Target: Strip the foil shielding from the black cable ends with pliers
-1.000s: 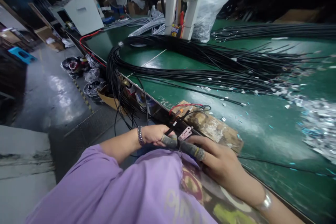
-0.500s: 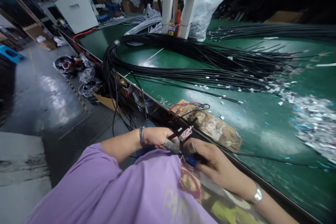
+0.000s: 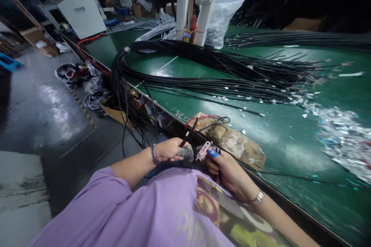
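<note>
My left hand [image 3: 171,149], with a grey cover on the thumb, is closed around a black cable [image 3: 189,133]. One stretch of the cable, bearing white marks, sticks up past the fingers towards the bench. My right hand [image 3: 227,170] has a blue wrap on its thumb tip and pinches a small pale pink slotted tool [image 3: 204,149]. This tool sits right beside the left thumb, where thin wire ends seem to show; whether it touches them I cannot tell. Both hands are in front of the purple shirt, at the bench edge.
On the green bench [image 3: 278,135] a worn wooden block [image 3: 234,141] carries red and black leads. Behind it curves a big bundle of black cables [image 3: 185,79], draped over the edge at left. Foil scraps [image 3: 344,135] lie at right. A white post [image 3: 183,4] stands farther back.
My right hand has turned so its blue-wrapped thumb is on top, beside the pink tool. The cable piece at my left hand now points up more steeply. The view has shifted slightly.
</note>
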Demonstrator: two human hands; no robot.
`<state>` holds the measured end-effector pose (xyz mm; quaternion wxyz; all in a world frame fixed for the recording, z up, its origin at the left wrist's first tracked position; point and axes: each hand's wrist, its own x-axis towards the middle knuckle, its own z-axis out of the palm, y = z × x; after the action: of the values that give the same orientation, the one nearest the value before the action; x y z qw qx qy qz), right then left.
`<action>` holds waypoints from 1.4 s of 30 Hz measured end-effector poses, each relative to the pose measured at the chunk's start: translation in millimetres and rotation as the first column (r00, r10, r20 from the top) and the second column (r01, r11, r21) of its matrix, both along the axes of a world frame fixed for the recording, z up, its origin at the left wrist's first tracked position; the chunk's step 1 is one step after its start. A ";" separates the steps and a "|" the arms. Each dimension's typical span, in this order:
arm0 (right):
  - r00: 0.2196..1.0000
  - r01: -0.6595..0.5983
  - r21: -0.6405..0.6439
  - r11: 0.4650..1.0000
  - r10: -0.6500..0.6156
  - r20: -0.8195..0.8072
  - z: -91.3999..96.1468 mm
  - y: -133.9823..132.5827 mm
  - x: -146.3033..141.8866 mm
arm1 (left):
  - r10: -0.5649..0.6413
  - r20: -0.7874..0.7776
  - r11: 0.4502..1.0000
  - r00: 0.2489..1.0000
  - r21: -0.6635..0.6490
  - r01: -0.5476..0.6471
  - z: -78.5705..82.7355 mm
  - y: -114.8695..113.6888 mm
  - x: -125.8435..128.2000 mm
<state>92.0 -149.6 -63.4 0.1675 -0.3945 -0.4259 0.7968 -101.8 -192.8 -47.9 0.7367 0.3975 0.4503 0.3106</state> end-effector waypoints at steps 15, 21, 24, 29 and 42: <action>0.977 0.133 -0.127 0.983 -0.151 -0.153 0.9 -7.0 -14.0 | 0.093 -0.046 0.995 0.995 -0.024 -0.094 -0.8 -14.0 9.7; 0.943 0.226 -0.170 0.959 -0.260 -0.209 0.6 -7.1 -19.4 | 0.089 -0.072 0.994 0.993 -0.053 -0.093 -4.7 -15.4 10.1; 0.935 0.259 -0.166 0.951 -0.290 -0.203 1.3 -7.8 -20.3 | 0.092 -0.101 0.992 0.991 -0.081 -0.101 -4.5 -15.5 11.7; 0.935 0.248 -0.142 0.958 -0.275 -0.223 1.9 -7.9 -21.7 | 0.093 -0.118 0.990 0.989 -0.098 -0.105 -2.4 -14.8 13.8; 0.920 0.203 -0.225 0.953 -0.265 -0.289 -2.9 -8.8 -13.0 | 0.057 -0.103 0.992 0.993 -0.110 -0.068 4.4 -19.2 11.1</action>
<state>79.1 -158.4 -66.3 0.2893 -0.3244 -0.2648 0.8608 -90.7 -212.0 -43.4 0.7247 0.3558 0.5155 0.2872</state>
